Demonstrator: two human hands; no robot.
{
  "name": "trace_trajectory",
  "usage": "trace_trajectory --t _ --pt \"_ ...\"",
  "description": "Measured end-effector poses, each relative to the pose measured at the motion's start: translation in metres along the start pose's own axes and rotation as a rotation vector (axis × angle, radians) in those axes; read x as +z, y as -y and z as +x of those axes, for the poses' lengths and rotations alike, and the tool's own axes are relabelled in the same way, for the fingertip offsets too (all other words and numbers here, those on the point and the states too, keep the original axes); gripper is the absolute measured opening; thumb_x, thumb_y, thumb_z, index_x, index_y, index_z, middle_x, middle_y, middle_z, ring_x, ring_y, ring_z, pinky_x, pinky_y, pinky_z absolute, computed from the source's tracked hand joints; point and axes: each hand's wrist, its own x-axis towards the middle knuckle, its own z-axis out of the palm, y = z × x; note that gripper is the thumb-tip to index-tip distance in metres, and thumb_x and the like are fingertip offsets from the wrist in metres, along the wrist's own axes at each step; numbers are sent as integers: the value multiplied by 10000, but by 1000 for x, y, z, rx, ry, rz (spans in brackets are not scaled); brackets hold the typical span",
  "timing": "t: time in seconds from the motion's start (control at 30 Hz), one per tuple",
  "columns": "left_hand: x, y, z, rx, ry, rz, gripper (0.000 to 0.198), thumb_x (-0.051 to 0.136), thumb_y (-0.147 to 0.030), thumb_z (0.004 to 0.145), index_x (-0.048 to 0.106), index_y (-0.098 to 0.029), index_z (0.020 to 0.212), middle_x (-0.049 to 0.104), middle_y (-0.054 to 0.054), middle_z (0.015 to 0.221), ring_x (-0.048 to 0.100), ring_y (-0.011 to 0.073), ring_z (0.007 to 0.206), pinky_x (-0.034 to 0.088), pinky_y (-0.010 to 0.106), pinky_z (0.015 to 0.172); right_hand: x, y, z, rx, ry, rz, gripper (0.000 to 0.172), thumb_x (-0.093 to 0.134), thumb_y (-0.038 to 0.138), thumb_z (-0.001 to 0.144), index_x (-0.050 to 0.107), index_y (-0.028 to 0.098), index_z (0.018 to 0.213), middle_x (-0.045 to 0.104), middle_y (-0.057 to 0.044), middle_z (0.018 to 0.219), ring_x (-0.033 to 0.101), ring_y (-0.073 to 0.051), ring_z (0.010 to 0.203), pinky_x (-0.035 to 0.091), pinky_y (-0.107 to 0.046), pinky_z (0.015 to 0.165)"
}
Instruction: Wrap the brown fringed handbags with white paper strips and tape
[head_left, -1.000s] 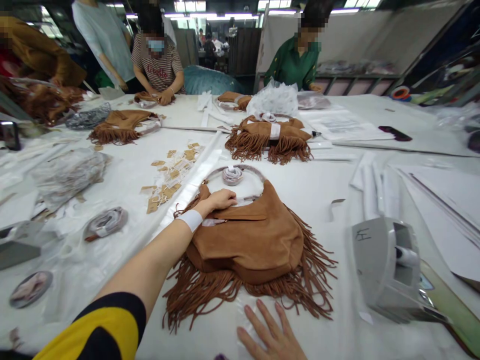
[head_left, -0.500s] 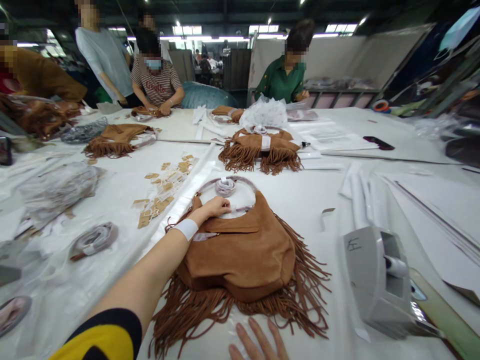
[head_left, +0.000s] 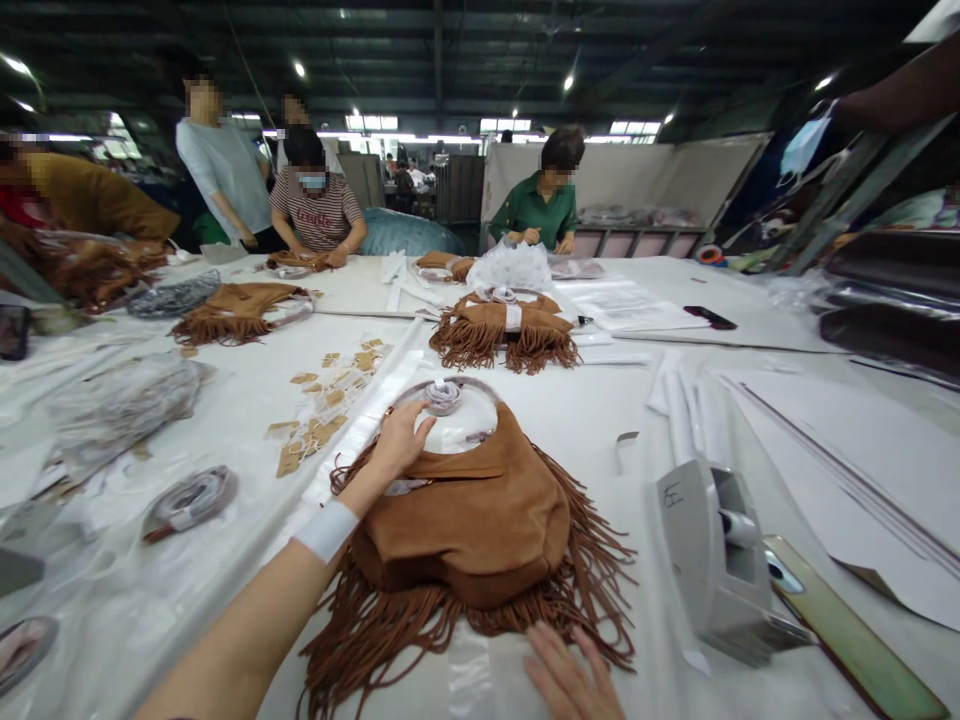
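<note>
A brown suede handbag [head_left: 465,520] with long fringe lies flat in front of me. Its wrapped handle [head_left: 491,390] arches away from me, and a coiled, wrapped strap [head_left: 442,397] rests inside the arch. My left hand [head_left: 403,437] is over the bag's upper left corner by the handle's end, thumb apart from the fingers; some fingertips are hard to make out. Below the bag, my right hand [head_left: 574,672] lies with fingers stretched out, close to the lower fringe. A shiny clear strip [head_left: 469,672] shows on the table left of it.
A grey tape dispenser [head_left: 716,560] and a green phone [head_left: 855,630] stand at right. Tan paper tags [head_left: 315,430] and a coiled strap [head_left: 193,500] are at left. Another fringed bag [head_left: 502,330] lies farther back. Several people work across the table.
My left hand has drawn back from inside the handle's arch to the bag's upper left corner. My right hand has shifted slightly right. The view has tilted up.
</note>
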Motion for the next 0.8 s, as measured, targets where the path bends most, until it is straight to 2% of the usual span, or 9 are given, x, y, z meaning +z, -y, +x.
trace_trajectory --t 0.07,0.13,0.17,0.2,0.3,0.4,0.5,0.67,0.8 --pt "-6 -3 -52 -78 -124 36 366 530 -415 937 534 -164 1204 560 100 1193 565 242 1059 488 475 920 -14 -22 -4 183 8 -25 550 547 507 876 519 152 1294 561 -157 1306 494 -320 1244 282 -515 1115" --pt "6 -6 -115 -172 -252 77 385 456 -451 952 520 -159 1195 561 121 1146 543 282 1074 448 536 950 -21 -39 -5 333 53 -73 600 557 524 867 485 146 1328 547 -176 1307 516 -338 1207 348 -519 1055" --pt "18 -6 -147 -211 -363 91 440 492 -513 917 511 -167 1188 557 125 1136 536 293 1071 456 527 934 -21 -44 -4 370 80 -84 609 545 538 873 475 148 1336 545 -181 1305 534 -335 1177 400 -505 1005" --pt "32 -7 -178 -222 -407 118 515 537 -562 873 489 -179 1213 540 134 1174 523 309 1087 461 527 919 -20 -48 -3 383 107 -86 604 530 549 881 476 155 1336 551 -180 1292 557 -326 1137 452 -486 942" --pt "76 -8 -241 -226 -389 262 685 608 -601 802 423 -211 1334 423 177 1360 472 368 1168 459 558 897 -9 -51 0 355 161 -64 509 515 518 907 532 170 1278 608 -162 1171 611 -294 996 539 -422 760" --pt "95 -5 -254 -192 -295 278 500 548 -468 891 456 -244 1328 431 158 1359 503 334 1146 476 514 888 2 -49 1 314 150 17 341 485 365 950 585 159 1202 635 -138 1017 628 -250 910 563 -379 732" --pt "87 5 -240 -129 -174 143 261 398 -287 975 546 -203 1173 543 118 1145 577 230 1004 513 378 840 6 -45 -2 267 94 105 281 444 209 956 598 156 1186 636 -110 920 636 -210 846 577 -328 729" --pt "61 34 -227 -2 35 135 335 321 -86 925 564 -228 1105 568 61 1038 602 177 892 515 292 753 4 -41 -7 226 89 170 346 358 95 946 585 150 1201 648 -117 965 649 -192 879 589 -295 759" --pt "46 52 -233 60 26 130 383 315 -60 902 566 -238 1131 587 51 1033 596 165 907 500 268 750 -8 -39 -5 220 108 158 344 336 94 954 605 135 1165 652 -122 967 649 -182 881 578 -295 758"
